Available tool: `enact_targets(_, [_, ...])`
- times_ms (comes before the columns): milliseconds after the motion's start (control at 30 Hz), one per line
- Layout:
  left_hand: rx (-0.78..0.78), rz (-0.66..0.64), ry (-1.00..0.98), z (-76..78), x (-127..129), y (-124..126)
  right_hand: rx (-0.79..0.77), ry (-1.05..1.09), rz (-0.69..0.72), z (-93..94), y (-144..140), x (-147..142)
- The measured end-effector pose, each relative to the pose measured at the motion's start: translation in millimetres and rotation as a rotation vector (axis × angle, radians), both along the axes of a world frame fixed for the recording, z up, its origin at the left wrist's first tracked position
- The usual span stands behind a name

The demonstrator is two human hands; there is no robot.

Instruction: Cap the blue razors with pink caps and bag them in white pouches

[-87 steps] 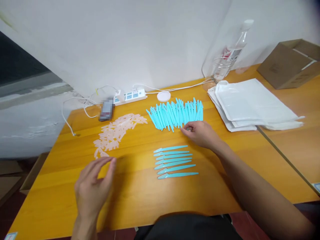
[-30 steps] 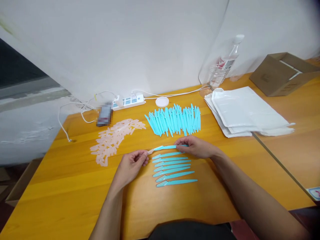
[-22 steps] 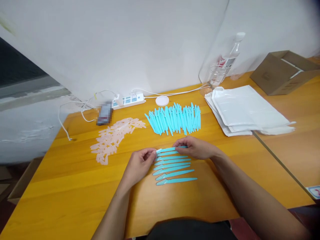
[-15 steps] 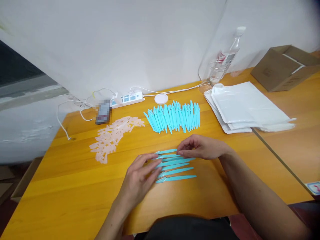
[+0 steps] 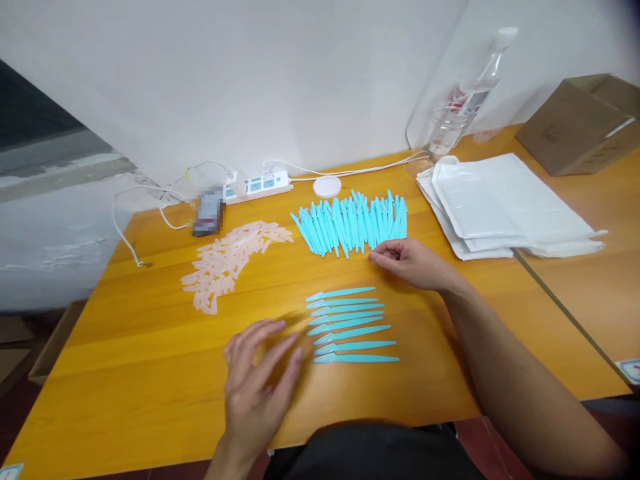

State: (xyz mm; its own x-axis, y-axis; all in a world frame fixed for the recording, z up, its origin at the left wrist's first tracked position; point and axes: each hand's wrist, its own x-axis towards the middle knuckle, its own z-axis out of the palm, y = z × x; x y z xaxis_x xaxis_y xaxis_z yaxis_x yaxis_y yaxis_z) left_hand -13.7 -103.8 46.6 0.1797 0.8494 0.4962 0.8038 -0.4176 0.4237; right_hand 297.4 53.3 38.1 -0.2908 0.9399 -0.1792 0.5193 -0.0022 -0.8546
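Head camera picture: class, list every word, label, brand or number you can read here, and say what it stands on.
No text can be read.
Water bottle: red and white label, too blurred to read.
Power strip: blue marks, too small to read.
Cardboard box: faint print on the side, not legible.
Card at the table's right edge: printed, too small to read.
Blurred-out object by the strip: unreadable.
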Motion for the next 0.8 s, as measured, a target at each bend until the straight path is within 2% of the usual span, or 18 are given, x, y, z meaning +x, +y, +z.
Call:
enact_targets(100, [0.039,0.167,-0.021,5.4,-33.0,13.9,0.103,-0.132,-0.108,-3.2,1.3,-1.2])
enact_targets(200, [0.022,0.397,-0.008,-2.2,-73.1,34.1,0.21,-0.312,-0.232,-4.6,4.3,-9.8])
enact_targets(267, [-0.064,0.559,0.075,-10.9,-98.5,46.5,0.263,-0.406,-0.249,-4.4,8.8,-21.4])
enact_targets(333, [-0.236,0.659,0.182,-19.2,-118.5,55.3,0.294,-0.494,-0.221,-3.9,16.1,-36.9])
enact_targets(433, [-0.403,0.678,0.236,-27.5,-134.6,61.5,0.281,-0.625,-0.166,-4.1,31.7,-61.6])
enact_targets(567, [-0.425,0.657,0.218,-28.8,-136.5,62.8,0.206,-0.73,-0.116,-7.7,51.6,-83.1])
enact_targets(700, [-0.476,0.65,0.255,-25.0,-134.3,62.7,0.157,-0.748,-0.111,-8.3,60.8,-86.2])
enact_targets(800, [-0.502,0.65,0.302,-23.3,-134.8,62.8,0.169,-0.733,-0.131,-2.0,59.7,-79.5])
